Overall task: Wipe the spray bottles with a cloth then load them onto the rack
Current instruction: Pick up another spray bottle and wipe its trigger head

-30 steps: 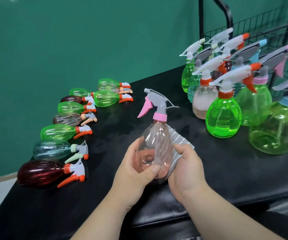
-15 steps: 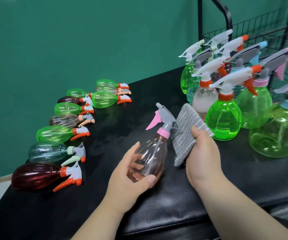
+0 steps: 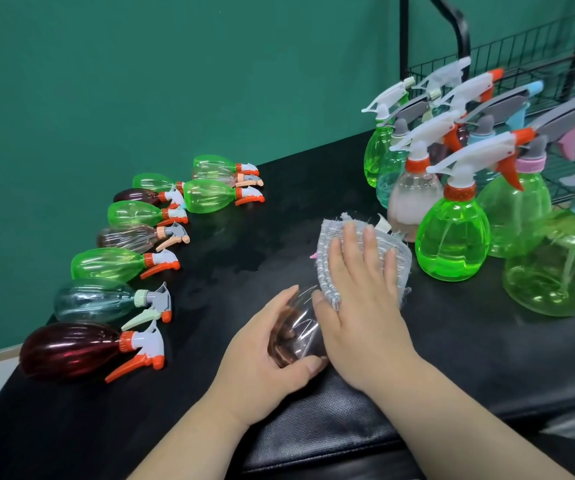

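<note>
A clear pink spray bottle (image 3: 301,329) lies tilted on the black table (image 3: 469,358), base towards me. My left hand (image 3: 265,355) grips its base, thumb in front and fingers behind. A grey ribbed cloth (image 3: 329,271) is draped over the bottle's neck and spray head, hiding them except for a pink trigger tip (image 3: 312,255). My right hand (image 3: 358,303) lies on top of the cloth with its fingers spread and fairly straight, pressing it down onto the bottle.
Several small bottles lie in a row at the left, from a dark red one (image 3: 67,351) back to green ones (image 3: 209,195). Several upright bottles, such as a bright green one (image 3: 452,244), crowd the right. A black wire rack (image 3: 521,53) stands behind them.
The bottle has tipped from upright down towards the table. My right hand moved from the bottle's body to beside its head, and now covers the head with the cloth.
</note>
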